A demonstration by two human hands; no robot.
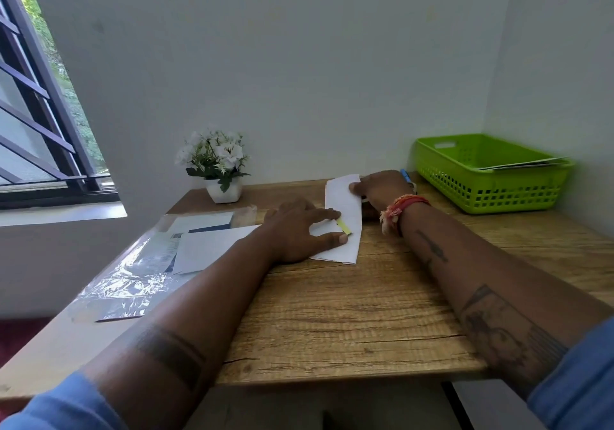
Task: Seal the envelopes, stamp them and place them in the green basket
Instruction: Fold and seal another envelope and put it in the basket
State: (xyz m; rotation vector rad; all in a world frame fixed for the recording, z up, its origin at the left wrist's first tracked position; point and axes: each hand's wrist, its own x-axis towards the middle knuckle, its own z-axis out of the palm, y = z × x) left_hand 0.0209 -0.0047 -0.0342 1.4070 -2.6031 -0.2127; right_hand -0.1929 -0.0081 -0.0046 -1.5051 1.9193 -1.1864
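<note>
A potted plant [222, 167] and plastic-wrapped papers [159, 257] crowd the desk's [349, 313] left; the green basket [491, 173] sits upper right holding mail. At centre, a white envelope [345, 210] runs lengthwise toward the wall, left hand [299, 230] flat-fingered on a yellow strip [344, 227], right hand [382, 188] pinching its far end.

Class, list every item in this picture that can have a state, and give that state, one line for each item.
envelope: flat on the desk, held down by both hands
yellow stamp: on the envelope, between left fingertips
left hand: fingers straight, pressing the envelope
right hand: resting on the envelope's far end
green basket: upright, envelopes already inside
window: open
</note>
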